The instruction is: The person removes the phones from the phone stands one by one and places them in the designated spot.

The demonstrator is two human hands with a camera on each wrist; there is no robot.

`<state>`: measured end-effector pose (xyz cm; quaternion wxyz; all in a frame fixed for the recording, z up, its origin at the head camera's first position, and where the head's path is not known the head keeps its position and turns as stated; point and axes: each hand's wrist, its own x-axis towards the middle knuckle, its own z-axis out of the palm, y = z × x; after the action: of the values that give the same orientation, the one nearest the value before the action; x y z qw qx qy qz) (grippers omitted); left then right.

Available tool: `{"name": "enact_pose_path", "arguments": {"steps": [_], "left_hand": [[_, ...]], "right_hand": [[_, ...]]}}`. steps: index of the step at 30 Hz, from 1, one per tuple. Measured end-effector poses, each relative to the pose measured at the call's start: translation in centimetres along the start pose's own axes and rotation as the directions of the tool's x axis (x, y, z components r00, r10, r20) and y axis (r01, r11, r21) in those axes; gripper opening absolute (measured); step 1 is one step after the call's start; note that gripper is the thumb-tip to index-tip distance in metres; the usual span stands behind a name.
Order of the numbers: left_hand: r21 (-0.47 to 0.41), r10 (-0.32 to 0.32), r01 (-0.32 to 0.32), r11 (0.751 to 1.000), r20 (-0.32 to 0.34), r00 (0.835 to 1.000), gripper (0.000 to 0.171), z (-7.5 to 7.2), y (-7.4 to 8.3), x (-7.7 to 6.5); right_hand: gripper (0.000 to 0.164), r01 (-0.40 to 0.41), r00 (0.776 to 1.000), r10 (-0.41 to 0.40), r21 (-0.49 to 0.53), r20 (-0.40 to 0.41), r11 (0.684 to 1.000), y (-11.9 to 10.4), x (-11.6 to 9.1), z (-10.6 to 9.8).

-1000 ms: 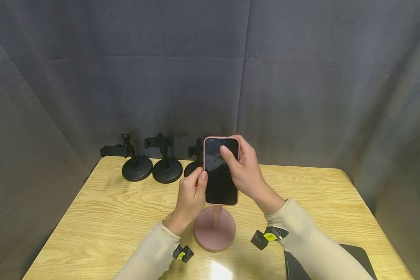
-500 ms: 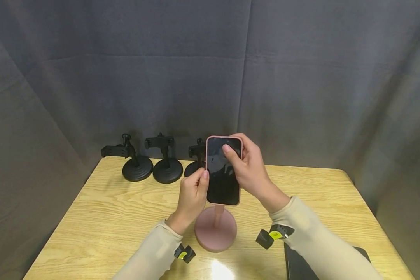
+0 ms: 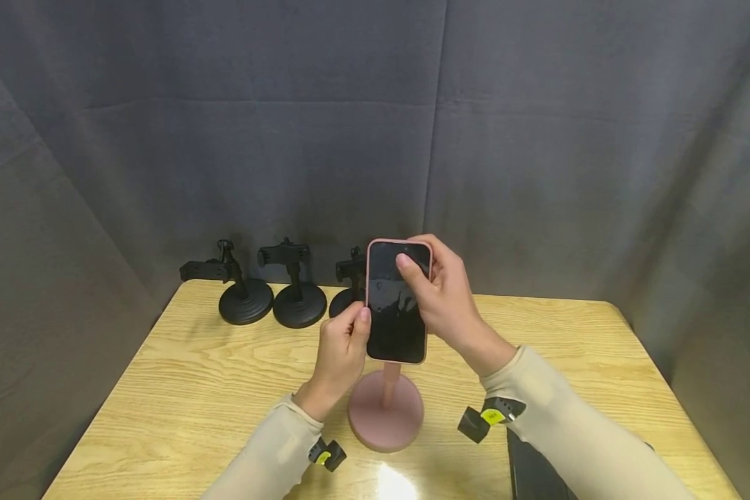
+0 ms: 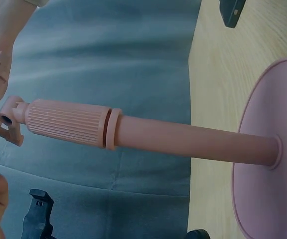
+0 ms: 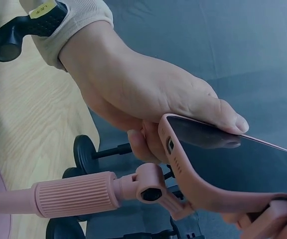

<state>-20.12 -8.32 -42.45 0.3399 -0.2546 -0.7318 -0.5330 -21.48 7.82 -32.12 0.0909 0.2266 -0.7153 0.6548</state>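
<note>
A smartphone [image 3: 390, 333] in a pink case stands upright at the head of a pink phone stand [image 3: 381, 425], its dark screen facing me. My right hand [image 3: 453, 298] grips the phone's upper right side, thumb lying over the screen and fingers behind. At the phone's left edge, my left hand [image 3: 340, 347] has curled fingers around the stand's clamp [image 5: 275, 216], with its thumb along that edge. The stand's ribbed collar [image 4: 66, 122] and jointed neck show below the phone in the left wrist view. Most of the clamp is hidden behind the phone.
Several black phone stands [image 3: 298, 305] line the table's back left, one partly covered by the phone and left hand. A flat black object [image 3: 534, 472] lies at the front right, partly under the right sleeve. Grey curtains [image 3: 256, 153] hang behind the wooden table [image 3: 212, 389].
The phone and right hand have shifted slightly right and up. The left hand and the pink stand's base have hardly moved.
</note>
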Motion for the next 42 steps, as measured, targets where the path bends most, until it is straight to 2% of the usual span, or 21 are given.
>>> {"name": "enact_pose_path", "arguments": {"steps": [16, 25, 33, 37, 42], "left_hand": [[-0.027, 0.016, -0.017, 1.0, -0.03, 0.999, 0.047, 0.4, 0.0, -0.1], [-0.059, -0.004, 0.0, 0.998, -0.074, 0.997, 0.045, 0.5, 0.1, -0.5], [-0.049, 0.005, -0.008, 0.999, -0.058, 0.998, 0.045, 0.5, 0.1, -0.4], [-0.054, 0.01, -0.013, 0.998, -0.062, 0.998, 0.044, 0.4, 0.2, -0.5], [-0.071, 0.002, -0.007, 0.997, -0.072, 0.997, 0.044, 0.5, 0.3, -0.7]], "right_hand": [[0.02, -0.051, 0.998, 0.05, -0.008, -0.045, 0.999, -0.3, 0.3, 0.1], [0.018, 0.007, 0.998, -0.007, -0.006, -0.06, 1.0, -0.4, 0.4, 0.1], [0.018, 0.005, 0.998, -0.005, 0.009, -0.055, 1.0, -0.8, 0.8, 0.0], [0.017, 0.003, 0.998, 0.0, 0.041, -0.064, 0.999, -1.2, 1.5, 0.0], [0.007, 0.022, 0.991, -0.006, 0.121, -0.136, 0.992, -2.3, 2.9, -0.1]]}}
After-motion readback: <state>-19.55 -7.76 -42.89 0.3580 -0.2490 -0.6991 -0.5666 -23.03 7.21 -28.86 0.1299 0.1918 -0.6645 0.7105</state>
